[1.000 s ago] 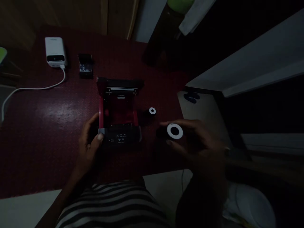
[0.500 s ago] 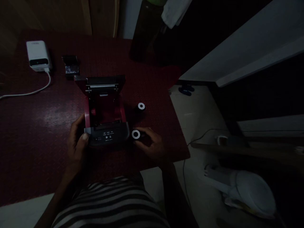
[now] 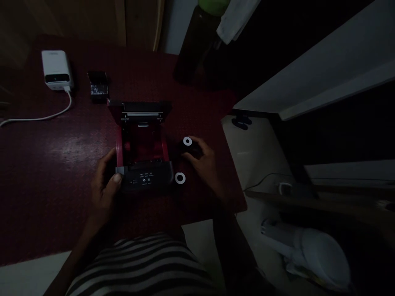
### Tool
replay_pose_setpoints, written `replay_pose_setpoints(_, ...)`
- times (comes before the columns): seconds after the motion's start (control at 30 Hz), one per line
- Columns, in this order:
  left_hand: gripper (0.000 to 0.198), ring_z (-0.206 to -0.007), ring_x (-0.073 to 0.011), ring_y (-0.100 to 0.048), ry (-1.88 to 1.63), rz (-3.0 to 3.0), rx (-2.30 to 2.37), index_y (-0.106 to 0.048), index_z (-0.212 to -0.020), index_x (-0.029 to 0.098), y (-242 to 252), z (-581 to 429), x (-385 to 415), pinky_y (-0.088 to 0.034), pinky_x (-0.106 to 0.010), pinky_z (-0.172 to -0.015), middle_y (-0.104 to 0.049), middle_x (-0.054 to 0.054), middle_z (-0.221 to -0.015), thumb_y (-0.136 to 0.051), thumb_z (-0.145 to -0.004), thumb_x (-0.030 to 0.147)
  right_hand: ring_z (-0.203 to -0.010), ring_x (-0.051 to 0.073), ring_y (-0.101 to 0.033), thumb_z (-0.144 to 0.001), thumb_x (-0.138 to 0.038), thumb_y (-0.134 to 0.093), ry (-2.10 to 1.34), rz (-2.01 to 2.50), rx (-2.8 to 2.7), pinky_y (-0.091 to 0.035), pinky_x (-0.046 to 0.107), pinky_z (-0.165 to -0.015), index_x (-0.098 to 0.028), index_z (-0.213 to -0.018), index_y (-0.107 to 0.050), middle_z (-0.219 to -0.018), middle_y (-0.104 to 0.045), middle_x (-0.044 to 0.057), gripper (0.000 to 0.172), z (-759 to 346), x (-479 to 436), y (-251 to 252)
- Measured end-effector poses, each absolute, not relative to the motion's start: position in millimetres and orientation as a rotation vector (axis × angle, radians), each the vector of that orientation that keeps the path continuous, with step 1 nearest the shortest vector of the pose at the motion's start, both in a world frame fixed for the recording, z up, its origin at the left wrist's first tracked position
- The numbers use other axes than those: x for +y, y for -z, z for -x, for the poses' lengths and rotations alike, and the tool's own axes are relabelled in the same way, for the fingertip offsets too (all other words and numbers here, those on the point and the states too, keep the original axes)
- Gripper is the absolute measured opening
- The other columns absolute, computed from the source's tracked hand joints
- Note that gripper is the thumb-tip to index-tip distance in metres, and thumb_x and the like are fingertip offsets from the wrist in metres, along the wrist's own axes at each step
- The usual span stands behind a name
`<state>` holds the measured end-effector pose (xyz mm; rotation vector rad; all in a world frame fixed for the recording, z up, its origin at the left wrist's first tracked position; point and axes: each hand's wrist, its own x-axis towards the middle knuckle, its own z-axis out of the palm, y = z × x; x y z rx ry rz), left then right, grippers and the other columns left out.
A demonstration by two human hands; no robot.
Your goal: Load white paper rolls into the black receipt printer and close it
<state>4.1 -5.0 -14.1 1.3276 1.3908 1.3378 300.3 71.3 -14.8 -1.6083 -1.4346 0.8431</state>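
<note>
A dark printer-like device with a red interior stands on the table, its lid raised. My left hand grips the device's front left corner, thumb on top and fingers along the side. To the right of the device, my right hand has its thumb and fingers closed around a small dark roll with a white ring-shaped end. A second such roll stands by the device's front right corner, apart from my fingers. The dim light hides the rolls' dark sides.
A white power bank with a white cable lies at the back left of the red table. Near it is a small black open box. A green-capped bottle stands at the back. Slippers lie on the floor.
My right hand has let go of the near roll and moved away from me to the far roll, closing around it. My left hand still holds the device. The view has shifted slightly.
</note>
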Motion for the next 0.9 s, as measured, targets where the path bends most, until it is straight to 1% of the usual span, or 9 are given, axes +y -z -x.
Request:
replay_pose_setpoints(0.1,0.062,-0.15,-0.0359,-0.062,-1.333,-1.35,1.398,-0.064,-0.162,0.029,14,-3,-5,-0.051,-0.051,-0.125,-0.066,-0.01,-0.162,-0.064,-0.109,0.062,-0.113,0.028,-0.077,-0.081,-0.031,-0.077,-0.803,1.604,-1.466,-0.059,0.05,-0.11,-0.022,-0.113,-0.074,-0.116,-0.084,0.009,0.033,-294,80,17)
replay_pose_setpoints(0.17,0.063,-0.149,-0.037,-0.062,-1.333,-1.362,1.41,-0.064,-0.16,0.027,14,-3,-5,-0.051,-0.054,-0.125,-0.066,-0.011,-0.161,-0.063,-0.109,0.063,-0.111,0.029,-0.077,-0.083,-0.033,-0.078,-0.786,1.605,-1.471,-0.059,0.051,-0.108,-0.023,-0.11,-0.073,-0.114,-0.083,0.008,0.03,-297,76,4)
replay_pose_setpoints(0.27,0.062,-0.15,-0.0372,-0.061,-1.331,-1.361,1.412,-0.065,-0.159,0.029,13,-4,-5,-0.051,-0.055,-0.125,-0.066,-0.011,-0.161,-0.063,-0.108,0.064,-0.114,0.027,-0.077,-0.089,-0.031,-0.077,-0.746,1.535,-1.57,-0.059,0.048,-0.106,-0.026,-0.117,-0.074,-0.119,-0.083,0.005,0.028,-307,62,-41)
replay_pose_setpoints(0.33,0.06,-0.15,-0.0366,-0.061,-1.335,-1.345,1.41,-0.065,-0.158,0.031,13,-4,-6,-0.051,-0.054,-0.126,-0.066,-0.01,-0.161,-0.064,-0.108,0.064,-0.115,0.026,-0.077,-0.092,-0.024,-0.076,-0.719,1.436,-1.788,-0.059,0.045,-0.105,-0.029,-0.123,-0.075,-0.121,-0.083,0.003,0.031,-307,53,-79)
replay_pose_setpoints(0.47,0.062,-0.149,-0.0367,-0.062,-1.33,-1.329,1.41,-0.064,-0.159,0.029,14,-5,-6,-0.051,-0.054,-0.125,-0.066,-0.011,-0.161,-0.063,-0.108,0.064,-0.118,0.027,-0.075,-0.102,-0.017,-0.067,-0.657,1.15,-2.311,-0.059,0.047,-0.108,-0.028,-0.138,-0.07,-0.13,-0.081,0.006,0.037,-278,55,-125)
replay_pose_setpoints(0.53,0.062,-0.149,-0.0363,-0.062,-1.32,-1.334,1.405,-0.062,-0.16,0.028,14,-4,-7,-0.05,-0.055,-0.126,-0.066,-0.011,-0.161,-0.063,-0.109,0.063,-0.12,0.029,-0.073,-0.105,-0.013,-0.061,-0.612,1.085,-2.498,-0.059,0.049,-0.109,-0.024,-0.141,-0.068,-0.133,-0.08,0.01,0.038,-251,66,-123)
replay_pose_setpoints(0.67,0.059,-0.15,-0.0359,-0.061,-1.313,-1.336,1.375,-0.063,-0.16,0.03,13,-3,-7,-0.048,-0.055,-0.128,-0.066,-0.011,-0.161,-0.064,-0.109,0.059,-0.122,0.031,-0.07,-0.104,0.001,-0.054,-0.488,1.296,-2.765,-0.058,0.049,-0.109,-0.015,-0.13,-0.073,-0.131,-0.079,0.016,0.035,-202,84,-105)
replay_pose_setpoints(0.77,0.059,-0.151,-0.0361,-0.06,-1.296,-1.317,1.382,-0.063,-0.16,0.029,11,-3,-7,-0.045,-0.056,-0.13,-0.066,-0.011,-0.16,-0.065,-0.109,0.058,-0.12,0.032,-0.071,-0.104,0.003,-0.053,-0.43,1.415,-2.865,-0.057,0.046,-0.106,-0.013,-0.126,-0.074,-0.125,-0.081,0.016,0.035,-183,87,-104)
replay_pose_setpoints(0.9,0.058,-0.151,-0.0355,-0.06,-1.295,-1.303,1.379,-0.062,-0.162,0.029,8,-4,-8,-0.045,-0.056,-0.131,-0.066,-0.011,-0.161,-0.065,-0.11,0.055,-0.115,0.03,-0.075,-0.103,0.002,-0.061,-0.399,1.453,-2.883,-0.055,0.042,-0.101,-0.015,-0.128,-0.074,-0.117,-0.084,0.013,0.033,-177,90,-110)
